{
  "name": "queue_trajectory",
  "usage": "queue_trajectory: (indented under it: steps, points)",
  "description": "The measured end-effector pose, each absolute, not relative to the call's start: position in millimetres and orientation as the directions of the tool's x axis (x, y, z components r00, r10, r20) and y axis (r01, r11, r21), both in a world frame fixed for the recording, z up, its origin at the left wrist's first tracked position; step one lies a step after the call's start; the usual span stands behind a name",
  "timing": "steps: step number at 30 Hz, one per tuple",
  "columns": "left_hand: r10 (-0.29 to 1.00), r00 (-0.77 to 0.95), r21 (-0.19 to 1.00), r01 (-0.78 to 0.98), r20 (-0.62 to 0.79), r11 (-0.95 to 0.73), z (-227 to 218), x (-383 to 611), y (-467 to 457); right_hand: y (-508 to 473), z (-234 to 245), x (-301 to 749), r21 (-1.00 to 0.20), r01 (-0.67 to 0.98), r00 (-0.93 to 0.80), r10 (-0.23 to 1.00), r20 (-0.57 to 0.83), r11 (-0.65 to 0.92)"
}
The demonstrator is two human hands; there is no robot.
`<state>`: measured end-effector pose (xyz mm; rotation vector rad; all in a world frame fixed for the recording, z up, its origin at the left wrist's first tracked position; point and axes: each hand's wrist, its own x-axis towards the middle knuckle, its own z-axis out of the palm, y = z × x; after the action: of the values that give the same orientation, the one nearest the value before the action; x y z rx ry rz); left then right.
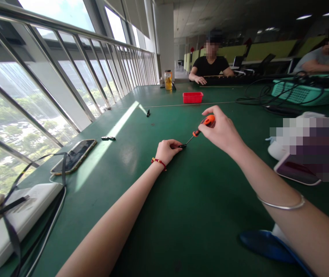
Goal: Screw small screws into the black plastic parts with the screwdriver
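My right hand [221,129] grips an orange and black screwdriver [209,120] by its handle, the shaft slanting down to the left. Its tip meets a small black part [183,146] on the green table [141,192]. The fingers of my left hand [167,151] pinch that part against the tabletop; what exactly it is, I cannot make out. Two similar small black pieces lie farther left: one black piece [108,138] near the phone, another black piece [148,113] beyond it.
A red bin [192,97] stands ahead, a jar [168,80] behind it. At left are a phone [76,156], a white power strip [20,219] and cables. A teal basket [294,92] with black cables sits at right. Two people sit across the table.
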<state>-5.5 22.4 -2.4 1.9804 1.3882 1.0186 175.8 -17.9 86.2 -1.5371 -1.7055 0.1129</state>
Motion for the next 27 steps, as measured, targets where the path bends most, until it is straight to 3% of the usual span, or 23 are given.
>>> queue_trajectory:
  steps: [8, 15, 27]
  points:
    - [0.941, 0.187, 0.754, 0.563, 0.282, -0.338, -2.7, -4.5, 21.8, -22.0, 88.0, 174.2, -0.522, 0.813, 0.074, 0.845, 0.530, 0.256]
    - [0.939, 0.194, 0.752, 0.561, 0.285, -0.345, -3.6, -3.9, 22.1, -23.4, 88.2, 168.2, -0.545, 0.757, 0.031, 0.813, 0.581, 0.360]
    - [0.937, 0.198, 0.753, 0.557, 0.289, -0.350, -3.5, -3.8, 21.9, -22.0, 83.7, 166.7, -0.557, 0.737, 0.013, 0.815, 0.580, 0.384]
